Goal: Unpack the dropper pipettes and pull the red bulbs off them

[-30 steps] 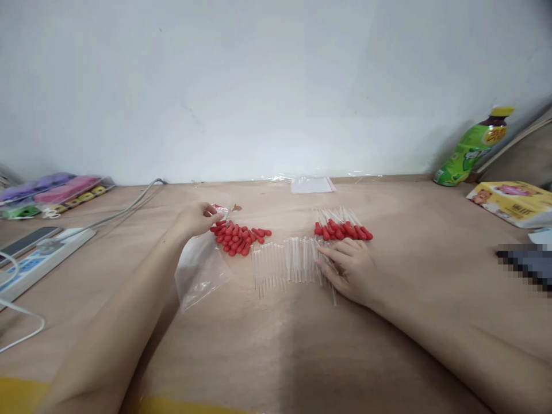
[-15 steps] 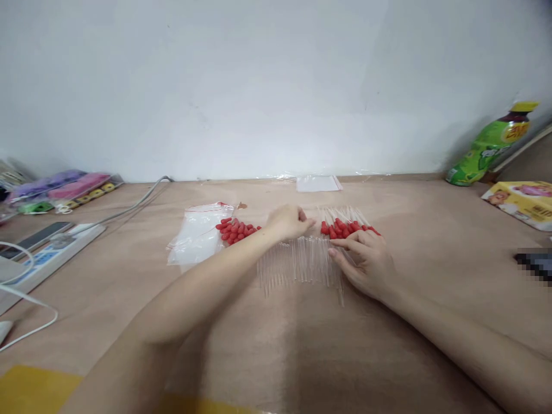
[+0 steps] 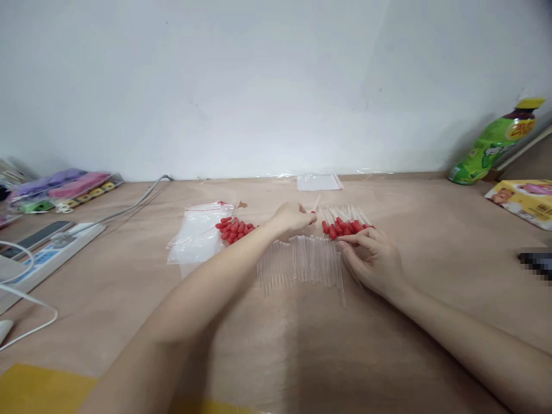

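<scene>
My left hand (image 3: 295,217) is closed in a pinch on a dropper (image 3: 317,202). Its red bulb shows at my fingertips and its pale tube points up toward the wall. My right hand (image 3: 374,259) has thumb and index finger brought together at the top of a clear thin tube (image 3: 340,270), at the right end of a row of clear tubes (image 3: 304,261) lying side by side. Above that hand lies a bunch of droppers (image 3: 342,227), red bulbs toward me. Behind my left forearm is a pile of loose red rubber bulbs (image 3: 235,230), partly hidden.
Clear zip bags (image 3: 198,233) lie left of the bulbs, and another bag (image 3: 319,182) is by the wall. A power strip (image 3: 47,259), a phone (image 3: 38,237) and packs of coloured clay (image 3: 73,187) sit at left. A green bottle (image 3: 491,146) and a yellow packet (image 3: 524,198) are at right.
A dropper with its tube pointing up now shows at my left fingertips. My right hand has shifted slightly right, and its thumb and index finger have drawn together.
</scene>
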Motion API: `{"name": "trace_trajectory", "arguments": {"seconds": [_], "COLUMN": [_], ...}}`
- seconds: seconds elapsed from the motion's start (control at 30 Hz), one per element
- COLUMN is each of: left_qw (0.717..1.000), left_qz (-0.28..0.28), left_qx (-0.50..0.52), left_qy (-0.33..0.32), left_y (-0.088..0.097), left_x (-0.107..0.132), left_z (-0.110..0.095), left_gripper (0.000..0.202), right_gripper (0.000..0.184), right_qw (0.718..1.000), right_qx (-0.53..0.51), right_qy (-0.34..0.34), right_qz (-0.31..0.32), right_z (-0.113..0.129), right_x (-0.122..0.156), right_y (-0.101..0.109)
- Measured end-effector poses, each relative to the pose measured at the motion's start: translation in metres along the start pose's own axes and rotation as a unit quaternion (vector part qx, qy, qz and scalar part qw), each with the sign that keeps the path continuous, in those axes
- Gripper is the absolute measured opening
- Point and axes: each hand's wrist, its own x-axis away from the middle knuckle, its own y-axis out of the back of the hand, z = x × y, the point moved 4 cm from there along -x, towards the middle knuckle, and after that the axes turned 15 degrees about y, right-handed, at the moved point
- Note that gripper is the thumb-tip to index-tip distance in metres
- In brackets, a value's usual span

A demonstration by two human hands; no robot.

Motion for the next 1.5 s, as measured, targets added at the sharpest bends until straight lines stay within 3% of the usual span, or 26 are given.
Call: {"name": "trace_trajectory", "arguments": {"seconds": [0.07, 0.2, 0.37, 0.57, 0.77, 0.93, 1.2, 1.5], "left_qw": [0.993, 0.947, 0.917, 0.874, 0.849, 0.848, 0.821, 0.816], "left_qz": [-0.078, -0.187, -0.221, -0.245, -0.279, -0.262, -0.279, -0.248], "left_qx": [-0.016, -0.083, -0.106, -0.110, -0.092, -0.125, -0.143, -0.185], "left_qy": [-0.085, -0.247, -0.314, -0.405, -0.439, -0.443, -0.477, -0.489], "left_y": [0.015, 0.031, 0.030, 0.014, 0.006, 0.002, -0.005, -0.006], "left_x": [0.014, 0.049, 0.069, 0.076, 0.086, 0.089, 0.097, 0.102], "left_z": [0.013, 0.047, 0.079, 0.078, 0.071, 0.062, 0.055, 0.050], "left_gripper": [0.020, 0.016, 0.011, 0.008, 0.008, 0.026, 0.014, 0.014], "right_gripper": [0.014, 0.020, 0.033, 0.041, 0.025, 0.022, 0.025, 0.020], "right_qw": [1.000, 0.999, 0.995, 0.969, 0.960, 0.960, 0.960, 0.941], "right_qx": [-0.011, -0.043, -0.062, -0.008, -0.014, -0.038, -0.064, -0.120], "right_qy": [0.001, 0.023, 0.074, 0.211, 0.247, 0.242, 0.236, 0.304], "right_qz": [-0.008, -0.020, 0.018, 0.125, 0.133, 0.136, 0.134, 0.081], "right_z": [0.001, 0.006, 0.015, 0.029, 0.037, 0.042, 0.049, 0.049], "right_x": [0.000, -0.002, -0.013, -0.019, -0.011, -0.010, -0.008, -0.002], "right_y": [0.001, 0.006, 0.015, 0.001, -0.013, -0.011, -0.012, -0.011]}}
